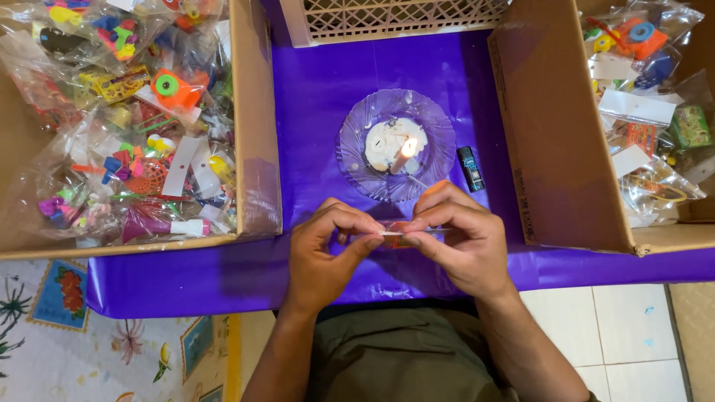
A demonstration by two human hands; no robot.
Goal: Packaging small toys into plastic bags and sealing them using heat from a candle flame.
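Observation:
My left hand and my right hand meet over the purple-covered table, fingertips pinched together on a small clear plastic packet with a white paper strip. Most of the packet is hidden by my fingers. Just beyond my hands stands a clear glass plate with a pool of white wax and a short lit candle. A small dark lighter lies right of the plate.
A cardboard box at the left holds several bagged colourful toys. Another cardboard box at the right holds more bagged toys. A pale lattice basket sits at the back. A patterned mat and floor tiles lie below.

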